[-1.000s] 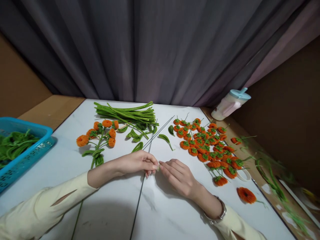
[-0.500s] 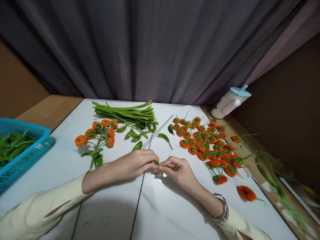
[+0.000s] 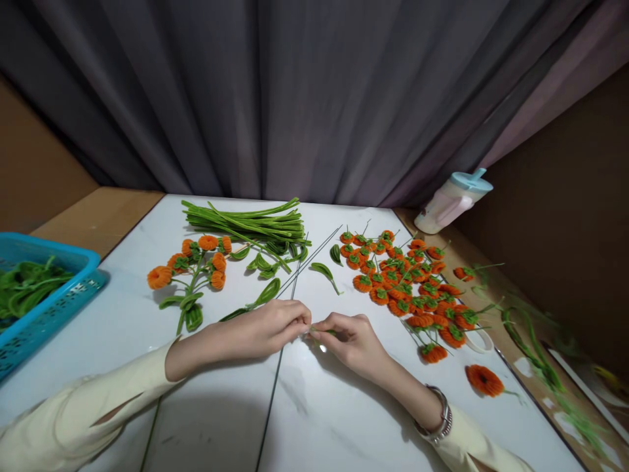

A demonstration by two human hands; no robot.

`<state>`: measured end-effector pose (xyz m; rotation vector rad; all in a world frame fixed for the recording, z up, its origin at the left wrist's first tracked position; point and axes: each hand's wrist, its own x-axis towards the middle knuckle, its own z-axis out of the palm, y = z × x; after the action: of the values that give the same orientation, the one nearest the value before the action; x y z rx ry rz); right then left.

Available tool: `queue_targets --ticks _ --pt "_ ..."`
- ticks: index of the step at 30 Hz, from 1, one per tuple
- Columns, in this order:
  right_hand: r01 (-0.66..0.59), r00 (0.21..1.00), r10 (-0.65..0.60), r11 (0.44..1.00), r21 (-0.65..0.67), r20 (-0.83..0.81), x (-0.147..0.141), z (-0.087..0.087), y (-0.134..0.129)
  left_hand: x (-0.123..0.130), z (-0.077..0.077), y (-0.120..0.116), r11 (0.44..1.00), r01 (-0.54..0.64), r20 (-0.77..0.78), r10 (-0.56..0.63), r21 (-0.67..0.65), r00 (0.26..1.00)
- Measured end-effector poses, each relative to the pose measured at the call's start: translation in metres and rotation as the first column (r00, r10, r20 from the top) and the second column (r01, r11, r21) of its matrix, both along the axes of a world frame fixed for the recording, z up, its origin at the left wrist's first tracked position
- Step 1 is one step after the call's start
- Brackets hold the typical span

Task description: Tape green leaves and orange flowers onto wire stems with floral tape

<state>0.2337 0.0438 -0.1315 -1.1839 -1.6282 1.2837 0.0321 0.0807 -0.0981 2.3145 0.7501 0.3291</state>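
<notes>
Near the middle of the white table, my left hand (image 3: 278,328) and my right hand (image 3: 354,339) meet fingertip to fingertip, both closed in a pinch. Between them is a small green fuzzy piece (image 3: 316,334), mostly covered by my fingers, so its full shape is hidden. Just behind my left hand lie loose green chenille leaves (image 3: 268,292). A spray of orange flowers on a green stem (image 3: 194,278) rests to the left of it. Beyond my right hand spreads a cluster of orange chenille flowers (image 3: 400,288) with green backs and thin wire stems.
Green chenille stems (image 3: 246,221) lie bundled at the back, with dark wires (image 3: 314,252) near them. A blue basket (image 3: 88,269) of green pieces stands at left. A lidded cup (image 3: 449,203) is at back right; a white ring (image 3: 479,341) and one orange flower (image 3: 485,380) lie at right.
The green piece between my fingertips shows less than before. My hands have shifted only slightly, and more green leaf stem now shows behind my left wrist.
</notes>
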Motion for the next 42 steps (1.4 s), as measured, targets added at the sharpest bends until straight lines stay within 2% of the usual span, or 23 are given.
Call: queue_targets --ticks 3,7,10,13,16,20,24,28,31,33,38,42 --pt "0.009 1.0 -0.009 1.0 0.004 0.013 0.001 0.001 0.001 0.0 -0.002 0.001 1.0 0.001 0.013 -0.001 0.01 1.0" --pt "-0.031 0.988 0.013 0.992 -0.122 -0.152 0.002 0.007 0.004 -0.002 -0.003 0.0 0.982 0.093 0.09 -0.109 0.164 0.99" --pt "-0.096 0.957 0.019 0.963 -0.251 -0.29 0.002 0.012 0.006 -0.003 -0.003 -0.002 0.921 0.153 0.095 -0.199 0.359 0.975" --pt "-0.138 0.928 0.01 0.938 -0.318 -0.373 0.003 0.013 0.007 -0.004 -0.003 -0.003 0.851 0.158 0.044 -0.207 0.501 0.977" --pt "-0.172 0.909 0.007 0.917 -0.36 -0.416 0.004 0.012 0.008 -0.004 -0.005 -0.001 0.839 0.15 0.034 -0.196 0.522 0.98" --pt "-0.246 0.874 0.014 0.874 -0.418 -0.486 0.005 0.01 0.01 -0.004 -0.008 0.001 0.844 0.163 0.089 -0.241 0.512 0.966" --pt "-0.323 0.828 0.022 0.836 -0.444 -0.56 0.006 0.011 0.013 -0.005 -0.014 0.001 0.789 0.195 0.057 -0.28 0.583 0.958" --pt "-0.341 0.821 0.025 0.823 -0.455 -0.57 0.006 0.011 0.014 -0.006 -0.02 -0.001 0.755 0.197 0.029 -0.274 0.625 0.961" --pt "-0.334 0.834 0.034 0.826 -0.454 -0.551 0.005 0.011 0.013 -0.004 -0.02 -0.004 0.779 0.172 0.019 -0.23 0.603 0.973" --pt "-0.307 0.85 0.041 0.848 -0.431 -0.526 0.004 0.012 0.012 -0.003 -0.018 -0.006 0.819 0.147 0.019 -0.188 0.555 0.982" --pt "-0.191 0.924 0.048 0.918 -0.348 -0.38 0.003 0.012 0.01 0.001 -0.011 -0.009 0.955 0.06 0.022 -0.07 0.29 0.997" --pt "-0.148 0.973 0.107 0.968 -0.204 -0.203 0.005 0.013 0.008 0.003 -0.003 -0.01 0.992 0.045 -0.004 -0.045 0.118 0.999"
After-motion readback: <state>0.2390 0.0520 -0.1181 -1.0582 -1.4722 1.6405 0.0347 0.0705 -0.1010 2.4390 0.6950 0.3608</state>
